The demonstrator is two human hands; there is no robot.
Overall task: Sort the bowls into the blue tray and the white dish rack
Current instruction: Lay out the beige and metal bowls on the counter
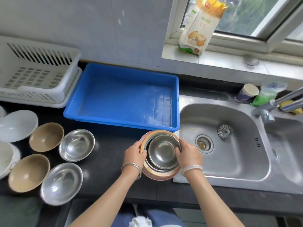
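Nested stack of bowls (161,154): a steel bowl sits innermost, with further steel rims around it and an orange-tan bowl outermost. The stack is at the seam between the black counter (106,161) and the sink (237,166), just in front of the near right corner of the blue tray (114,99).

Left hand (135,153): curled on the stack's left rim, thumb over the edge. Right hand (188,153): fingers hooked over the right rim. Both grip the stack.

Surroundings: the white dish rack (37,71) stands left of the tray, its corner against the tray's wall. Two tan bowls (46,136) and two steel bowls (76,145) sit in pairs on the counter, well left of the hands. A loose strainer (225,131) lies in the sink. A paper cup (247,92) stands behind the sink, near the tap (278,102). A food packet (200,27) leans on the windowsill.

Not determined: the number of bowls in the stack, and whether it rests on the counter or is lifted. The white bowls (18,125) at far left are cut by the frame edge, count unclear. The tap runs out of view at right.
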